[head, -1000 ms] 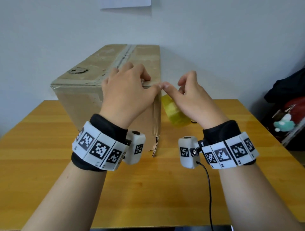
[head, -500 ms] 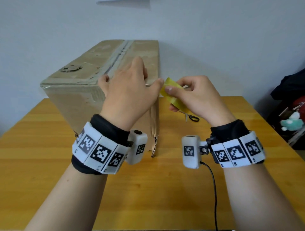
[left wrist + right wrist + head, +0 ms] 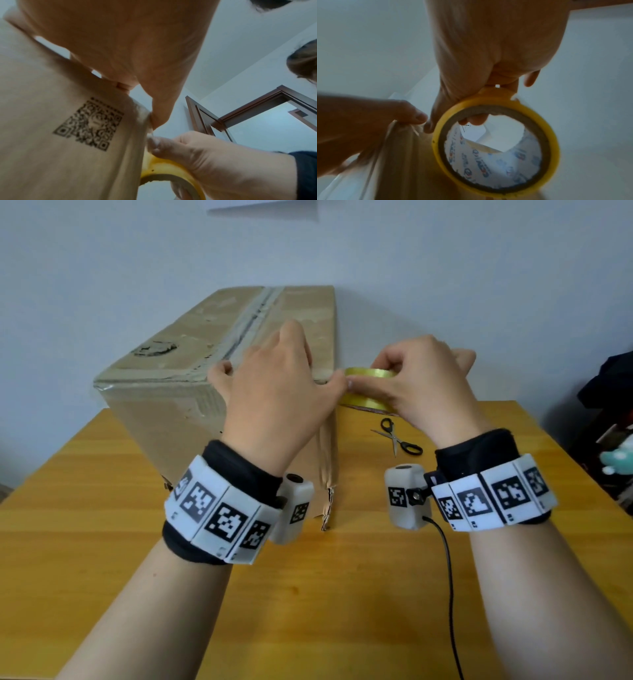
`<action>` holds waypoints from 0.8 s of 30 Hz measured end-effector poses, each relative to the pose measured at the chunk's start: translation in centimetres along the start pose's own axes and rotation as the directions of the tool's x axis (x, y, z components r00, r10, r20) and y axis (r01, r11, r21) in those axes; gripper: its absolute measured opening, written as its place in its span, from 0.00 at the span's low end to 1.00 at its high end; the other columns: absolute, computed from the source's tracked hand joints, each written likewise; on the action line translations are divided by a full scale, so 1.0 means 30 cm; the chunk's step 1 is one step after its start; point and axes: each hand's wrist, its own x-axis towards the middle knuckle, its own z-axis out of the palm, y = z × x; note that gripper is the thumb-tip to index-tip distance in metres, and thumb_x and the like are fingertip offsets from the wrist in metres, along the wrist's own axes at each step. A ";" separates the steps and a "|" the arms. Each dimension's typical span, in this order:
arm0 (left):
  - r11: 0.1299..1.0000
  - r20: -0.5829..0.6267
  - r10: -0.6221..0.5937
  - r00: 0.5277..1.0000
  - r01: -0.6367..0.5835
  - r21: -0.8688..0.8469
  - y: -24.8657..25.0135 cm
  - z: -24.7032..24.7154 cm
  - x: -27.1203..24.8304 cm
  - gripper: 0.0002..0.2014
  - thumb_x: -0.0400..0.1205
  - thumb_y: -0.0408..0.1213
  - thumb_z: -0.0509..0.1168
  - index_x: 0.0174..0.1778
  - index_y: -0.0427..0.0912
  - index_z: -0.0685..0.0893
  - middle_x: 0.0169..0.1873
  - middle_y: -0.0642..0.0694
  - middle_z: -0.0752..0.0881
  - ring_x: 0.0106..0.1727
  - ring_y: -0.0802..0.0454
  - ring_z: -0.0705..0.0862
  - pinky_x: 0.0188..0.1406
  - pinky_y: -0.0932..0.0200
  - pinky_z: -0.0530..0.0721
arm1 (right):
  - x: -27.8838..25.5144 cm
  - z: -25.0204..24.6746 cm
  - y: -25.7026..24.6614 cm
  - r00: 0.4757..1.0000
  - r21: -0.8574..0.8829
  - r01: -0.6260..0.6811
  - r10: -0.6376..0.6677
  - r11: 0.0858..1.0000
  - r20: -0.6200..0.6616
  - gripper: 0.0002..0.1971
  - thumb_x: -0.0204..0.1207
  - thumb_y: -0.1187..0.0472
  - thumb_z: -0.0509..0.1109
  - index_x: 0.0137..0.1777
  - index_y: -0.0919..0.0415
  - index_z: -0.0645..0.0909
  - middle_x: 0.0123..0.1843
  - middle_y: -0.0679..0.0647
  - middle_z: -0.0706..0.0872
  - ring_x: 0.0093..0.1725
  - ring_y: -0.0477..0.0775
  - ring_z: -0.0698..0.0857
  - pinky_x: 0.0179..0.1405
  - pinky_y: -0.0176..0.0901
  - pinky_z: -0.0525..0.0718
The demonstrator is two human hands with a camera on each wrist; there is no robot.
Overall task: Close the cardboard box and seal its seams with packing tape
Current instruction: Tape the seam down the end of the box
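Note:
A worn cardboard box (image 3: 164, 412) stands on the wooden table (image 3: 308, 611) with its top flaps down and old tape along the centre seam. My left hand (image 3: 284, 378) lies over the box's near right top corner, and its thumb presses at the corner edge. Right beside that thumb, my right hand (image 3: 421, 378) grips a yellow tape roll (image 3: 368, 373), held flat at the height of the box top. In the right wrist view the roll (image 3: 553, 143) shows its cardboard core, and the left thumb (image 3: 418, 117) presses a clear strip against the box edge (image 3: 406, 155). The left wrist view shows the box side (image 3: 51, 162) with a printed code.
Black-handled scissors (image 3: 397, 438) lie on the table right of the box, under my right hand. The box's near right vertical edge is torn at the bottom (image 3: 327, 508). Dark clutter (image 3: 609, 392) sits past the table's right edge. A white wall stands behind.
My right hand has raised the tape roll from beside the box's side to its top corner and turned it flat. The left hand has stayed at the corner.

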 end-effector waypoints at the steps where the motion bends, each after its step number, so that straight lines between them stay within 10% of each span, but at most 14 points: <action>1: 1.000 -0.010 -0.012 1.000 0.012 0.023 0.009 0.005 0.002 0.19 0.77 0.61 0.64 0.50 0.49 0.75 0.46 0.57 0.83 0.52 0.51 0.81 0.71 0.32 0.65 | -0.003 0.006 0.010 1.000 0.011 0.018 -0.017 1.000 -0.003 0.30 0.61 0.21 0.70 0.33 0.51 0.84 0.32 0.46 0.85 0.49 0.53 0.77 0.44 0.50 0.55; 5: 0.996 -0.055 -0.024 0.998 0.029 0.079 0.023 0.026 0.008 0.20 0.74 0.60 0.64 0.49 0.49 0.74 0.45 0.57 0.81 0.52 0.47 0.81 0.66 0.30 0.68 | -0.019 0.027 0.062 0.998 0.155 0.054 -0.055 0.986 0.002 0.28 0.59 0.21 0.68 0.32 0.46 0.83 0.32 0.46 0.87 0.52 0.59 0.81 0.49 0.49 0.64; 8: 0.997 -0.078 -0.020 0.997 0.026 0.072 0.021 0.039 0.006 0.17 0.74 0.57 0.64 0.47 0.49 0.71 0.44 0.57 0.80 0.51 0.47 0.81 0.66 0.29 0.68 | -0.053 0.046 0.093 0.987 0.326 0.113 -0.143 0.939 0.072 0.24 0.65 0.28 0.74 0.39 0.50 0.84 0.31 0.50 0.89 0.41 0.53 0.88 0.58 0.65 0.82; 11: 0.997 -0.096 -0.015 0.995 0.023 0.078 0.019 0.047 0.002 0.17 0.74 0.57 0.63 0.47 0.49 0.70 0.44 0.56 0.80 0.51 0.46 0.81 0.67 0.30 0.67 | -0.073 0.063 0.114 0.984 0.423 0.116 -0.163 0.899 0.077 0.17 0.74 0.41 0.77 0.38 0.55 0.85 0.29 0.52 0.89 0.31 0.49 0.90 0.52 0.54 0.86; 16: 0.995 -0.120 -0.007 0.993 0.019 0.098 0.010 0.061 -0.006 0.16 0.77 0.55 0.62 0.49 0.48 0.70 0.45 0.54 0.79 0.51 0.47 0.78 0.69 0.33 0.64 | -0.074 0.049 0.126 0.972 0.470 0.159 -0.222 0.868 0.080 0.18 0.82 0.51 0.71 0.32 0.58 0.85 0.26 0.53 0.88 0.26 0.46 0.87 0.32 0.38 0.79; 24: 0.995 -0.121 0.007 0.993 0.005 0.098 0.009 0.064 -0.011 0.15 0.78 0.55 0.61 0.50 0.48 0.72 0.47 0.54 0.81 0.53 0.48 0.78 0.70 0.35 0.62 | -0.036 0.021 0.112 0.993 0.075 0.090 -0.083 0.993 -0.084 0.33 0.73 0.31 0.70 0.26 0.63 0.81 0.22 0.54 0.82 0.32 0.49 0.79 0.50 0.50 0.64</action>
